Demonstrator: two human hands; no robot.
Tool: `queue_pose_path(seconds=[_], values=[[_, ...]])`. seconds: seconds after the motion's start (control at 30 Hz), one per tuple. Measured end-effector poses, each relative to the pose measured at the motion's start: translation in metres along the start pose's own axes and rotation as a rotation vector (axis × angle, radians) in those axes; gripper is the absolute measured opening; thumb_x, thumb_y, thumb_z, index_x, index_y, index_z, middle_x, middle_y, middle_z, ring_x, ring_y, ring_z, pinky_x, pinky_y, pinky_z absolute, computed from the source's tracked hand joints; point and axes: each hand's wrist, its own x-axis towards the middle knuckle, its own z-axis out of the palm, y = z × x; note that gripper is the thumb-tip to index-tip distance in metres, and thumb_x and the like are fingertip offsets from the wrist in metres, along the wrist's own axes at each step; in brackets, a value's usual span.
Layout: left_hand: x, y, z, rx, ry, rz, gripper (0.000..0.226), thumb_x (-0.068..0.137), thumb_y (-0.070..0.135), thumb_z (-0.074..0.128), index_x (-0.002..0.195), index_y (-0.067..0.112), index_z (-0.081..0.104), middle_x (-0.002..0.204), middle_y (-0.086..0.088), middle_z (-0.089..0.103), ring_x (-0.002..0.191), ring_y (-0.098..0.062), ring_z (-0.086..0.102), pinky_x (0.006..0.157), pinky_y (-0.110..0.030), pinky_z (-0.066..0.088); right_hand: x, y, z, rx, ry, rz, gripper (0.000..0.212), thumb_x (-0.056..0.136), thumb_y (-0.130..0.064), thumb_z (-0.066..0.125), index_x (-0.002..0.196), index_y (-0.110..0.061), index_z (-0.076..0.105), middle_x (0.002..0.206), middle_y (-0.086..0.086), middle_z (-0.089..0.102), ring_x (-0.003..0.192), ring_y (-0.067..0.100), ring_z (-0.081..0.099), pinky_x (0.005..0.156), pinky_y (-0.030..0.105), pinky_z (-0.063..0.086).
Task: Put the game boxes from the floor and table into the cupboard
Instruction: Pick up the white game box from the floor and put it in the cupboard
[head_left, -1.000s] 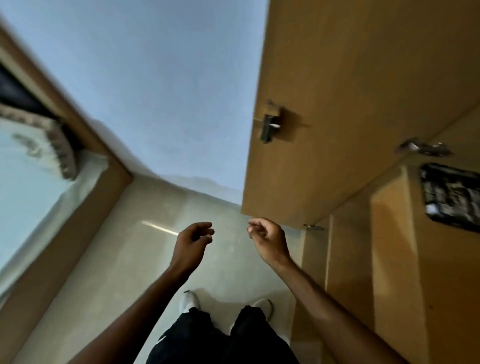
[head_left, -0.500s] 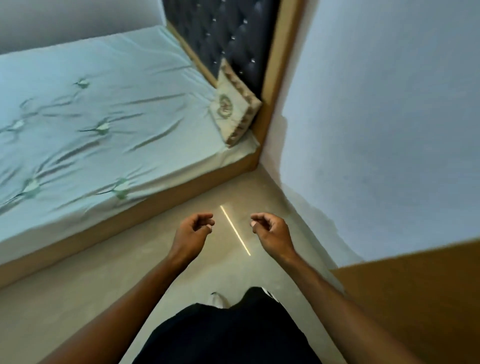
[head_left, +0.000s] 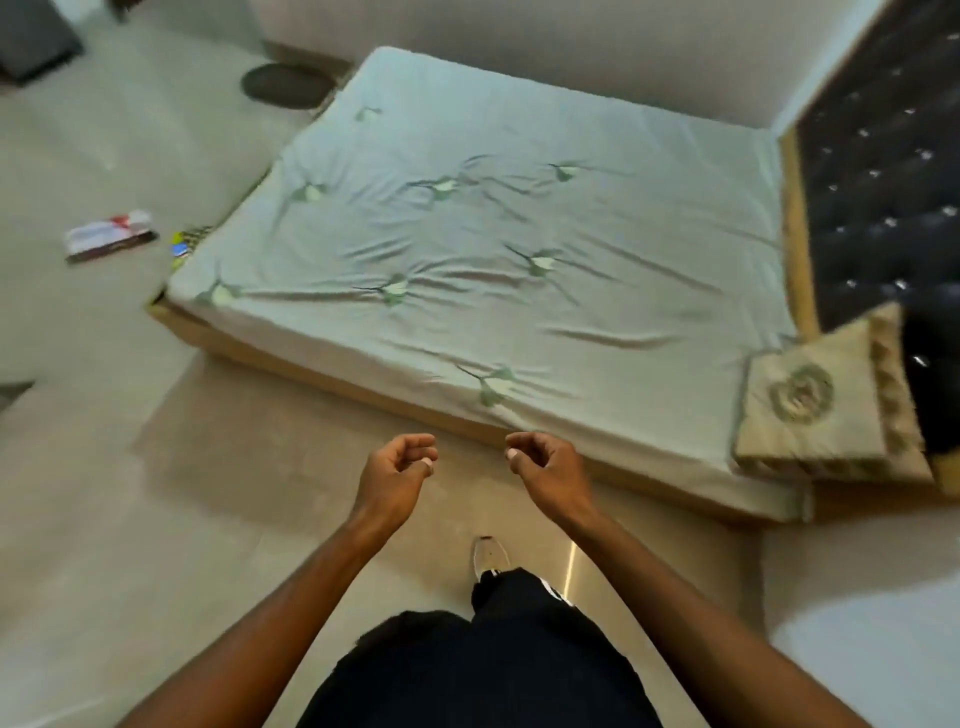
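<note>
Nearest, dark trousers and one pale shoe stepping forward over the beige floor. Just beyond, both arms held out at waist height: left hand and right hand side by side but apart, each loosely curled, fingers half closed toward the thumb and holding nothing.

Big change from a second ago — no cupboard door or shelf in view any more, only the room. Half a second ago, facing the near corner of the bed and the wall; now turned further left, with the whole bed spread across the middle, its pale green sheet creased, a beige cushion at its right end against the dark tufted headboard. Hands unchanged through the turn, same empty curl throughout.

Further off, left of the bed's far corner, a white and red game box lying flat on the floor, and right beside the bed corner a second colourful box, partly hidden by the mattress. Beyond those, a dark round object near the far wall — too blurred to name.

Probably the walk back for another load: empty-handed, cupboard now behind, at least two boxes left on the floor, well apart from the hands. No table visible from here.
</note>
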Motion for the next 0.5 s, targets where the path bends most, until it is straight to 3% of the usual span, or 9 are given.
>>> queue_pose_path(seconds=[0.2,0.5], values=[[0.048,0.007,-0.079,-0.196,0.311,-0.077,0.029,0.089,0.003,0.061,0.114,0.017,0.067,0.102,0.002,0.072,0.095,-0.012,0.068,0.074,-0.018,0.050,0.102,-0.079,0.075,-0.164,-0.301,-0.137,0.022,0.092,-0.017,0.061,0.113,-0.016,0.068,0.100,-0.002,0.069,0.091,0.005,0.064,0.079,0.020,0.053],[0.128,-0.011,-0.266,-0.364,0.652,-0.107,0.029,0.089,-0.001,0.058,0.111,0.014,0.068,0.099,-0.002,0.073,0.089,-0.010,0.067,0.065,-0.012,0.051,0.211,-0.201,0.282,-0.373,-0.585,-0.330,0.021,0.091,-0.019,0.062,0.109,-0.014,0.070,0.097,-0.001,0.069,0.081,0.001,0.061,0.067,0.009,0.042]])
